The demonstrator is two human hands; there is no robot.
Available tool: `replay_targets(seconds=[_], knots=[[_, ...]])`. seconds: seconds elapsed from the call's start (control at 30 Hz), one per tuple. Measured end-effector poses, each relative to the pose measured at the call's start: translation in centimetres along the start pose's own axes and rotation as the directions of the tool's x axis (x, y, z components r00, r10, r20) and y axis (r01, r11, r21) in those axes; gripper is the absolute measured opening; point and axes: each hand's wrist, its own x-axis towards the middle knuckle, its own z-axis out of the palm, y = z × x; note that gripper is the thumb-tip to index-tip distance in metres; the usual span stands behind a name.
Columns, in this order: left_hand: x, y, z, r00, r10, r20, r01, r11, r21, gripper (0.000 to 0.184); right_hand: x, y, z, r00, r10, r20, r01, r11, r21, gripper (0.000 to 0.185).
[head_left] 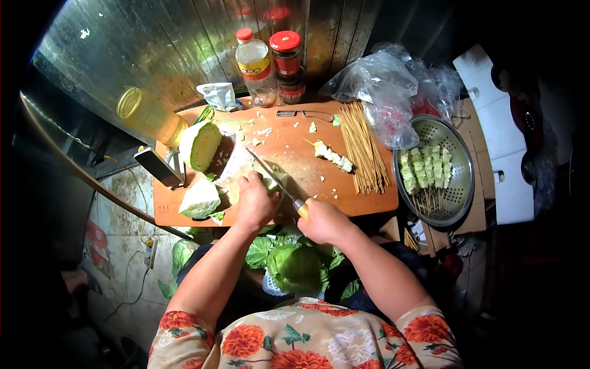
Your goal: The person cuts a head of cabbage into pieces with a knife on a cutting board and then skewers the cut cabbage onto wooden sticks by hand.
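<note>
My right hand is wrapped round the wooden handle of a knife, whose blade points away and to the left. Under the blade lies a cabbage piece, partly hidden by my fingers. My left hand grips that piece on its left side, close to the blade. A cut cabbage half and a cabbage wedge rest on the wooden board to the left. Farther right lies one cabbage skewer, beside a pile of bare bamboo sticks.
Several cabbage skewers sit in a metal colander at right, near plastic bags. A bottle and red-lidded jars line the back. A yellowish container and a phone stand left. A whole cabbage is below the board.
</note>
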Motion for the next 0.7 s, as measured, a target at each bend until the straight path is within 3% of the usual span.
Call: replay_targets(seconds=[0.23, 0.3, 0.37, 0.43, 0.47, 0.5, 0.57, 0.7], knots=[[0.8, -2.9, 0.0, 0.999, 0.028, -0.033, -0.031, 0.996, -0.088, 0.053, 2.7, 1.7, 3.5, 0.993, -0.042, -0.112, 0.039, 0.999, -0.030, 0.037], [2.0, -5.0, -0.4, 1.000, -0.016, -0.007, 0.015, 0.985, -0.172, 0.052, 2.1, 1.4, 3.4, 0.987, -0.064, -0.148, 0.061, 0.998, -0.029, 0.036], [3.9, -7.9, -0.2, 0.993, -0.110, 0.039, 0.116, 0.896, -0.430, 0.046, 1.6, 1.3, 2.9, 0.981, -0.084, -0.175, 0.079, 0.996, -0.034, 0.036], [4.8, -9.3, -0.5, 0.988, -0.066, -0.143, -0.019, 0.851, -0.526, 0.046, 0.6, 1.3, 2.2, 0.937, -0.187, -0.295, 0.181, 0.982, -0.046, 0.040], [5.1, -9.9, -0.7, 0.977, -0.107, -0.186, -0.010, 0.843, -0.537, 0.048, 0.0, 1.1, 1.5, 0.909, -0.227, -0.349, 0.216, 0.974, -0.072, 0.039], [3.9, -8.0, -2.6, 0.973, -0.196, -0.120, 0.103, 0.839, -0.535, 0.049, 0.0, 1.4, 1.2, 0.909, -0.231, -0.347, 0.219, 0.973, -0.076, 0.039], [5.2, -11.6, -0.8, 0.967, -0.173, -0.185, 0.108, 0.942, -0.317, 0.051, 0.4, 2.5, 0.8, 0.889, -0.237, -0.393, 0.208, 0.971, -0.115, 0.038], [3.3, -8.5, -3.2, 0.975, -0.199, -0.102, 0.180, 0.968, -0.173, 0.053, 1.5, 4.4, 0.0, 0.915, -0.185, -0.359, 0.110, 0.969, -0.220, 0.028]])
